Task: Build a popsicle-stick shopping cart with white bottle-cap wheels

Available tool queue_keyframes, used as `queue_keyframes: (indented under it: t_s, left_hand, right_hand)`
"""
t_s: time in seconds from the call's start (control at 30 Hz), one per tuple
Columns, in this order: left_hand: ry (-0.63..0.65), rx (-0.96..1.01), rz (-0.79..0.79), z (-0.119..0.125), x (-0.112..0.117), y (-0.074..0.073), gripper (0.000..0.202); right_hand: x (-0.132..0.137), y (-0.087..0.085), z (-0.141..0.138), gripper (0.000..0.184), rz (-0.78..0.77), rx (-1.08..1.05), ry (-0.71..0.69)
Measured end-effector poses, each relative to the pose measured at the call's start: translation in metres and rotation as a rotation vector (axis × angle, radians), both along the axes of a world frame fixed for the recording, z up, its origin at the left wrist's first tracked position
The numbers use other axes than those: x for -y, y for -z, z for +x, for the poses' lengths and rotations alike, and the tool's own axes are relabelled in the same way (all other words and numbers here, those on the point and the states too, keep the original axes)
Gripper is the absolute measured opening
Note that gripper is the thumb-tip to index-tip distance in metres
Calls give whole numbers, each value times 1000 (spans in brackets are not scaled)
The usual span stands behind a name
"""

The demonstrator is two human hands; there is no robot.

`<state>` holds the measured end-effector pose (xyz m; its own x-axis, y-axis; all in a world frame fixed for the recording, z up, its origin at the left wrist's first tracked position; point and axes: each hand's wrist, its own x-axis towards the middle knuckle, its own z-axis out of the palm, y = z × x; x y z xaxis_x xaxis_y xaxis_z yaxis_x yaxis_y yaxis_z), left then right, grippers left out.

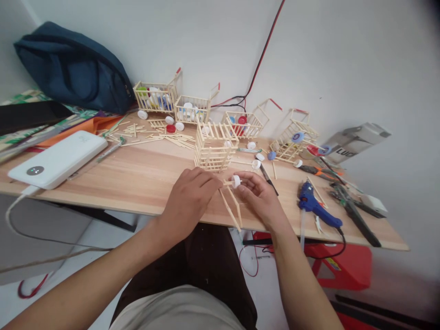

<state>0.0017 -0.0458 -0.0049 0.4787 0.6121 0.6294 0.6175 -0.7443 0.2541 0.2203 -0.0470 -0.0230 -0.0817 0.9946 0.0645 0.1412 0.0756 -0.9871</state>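
My left hand (192, 195) is closed around the near end of a small cart made of thin wooden sticks (216, 153), which lies on the table before me. From that end a stick handle (233, 206) slopes down toward the table's front edge. Between my two hands a white bottle cap (236, 181) sits on the end of a short stick. Thumb and fingers of my right hand (257, 195) grip the cap from its right side. The left fingertips are partly hidden behind the hand's back.
Several finished stick carts (156, 98) with cap wheels stand along the wall. Loose sticks (175, 140) lie behind the left hand. A white power bank (58, 158) rests at left. At right are a blue glue gun (316, 204), a black tool (355, 215) and orange-handled pliers (319, 172).
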Motion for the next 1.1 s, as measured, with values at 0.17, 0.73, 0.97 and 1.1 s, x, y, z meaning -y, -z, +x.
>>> queue_keyframes:
  t_s: [0.17, 0.73, 0.97, 1.1]
  left_hand:
    - [-47, 58, -16, -7, -3, 2, 15]
    - [-56, 86, -38, -14, -8, 17, 13]
    - [-58, 80, -33, -13, -11, 17, 13]
    - [-61, 69, -34, -13, -12, 19, 11]
  right_hand:
    - [-9, -6, 12, 31, 86, 55, 122]
    - [-190, -87, 12, 35, 218, 1241, 306]
    - [-209, -89, 11, 37, 105, 1316, 294]
    - [-228, -91, 2, 37, 14, 1323, 364]
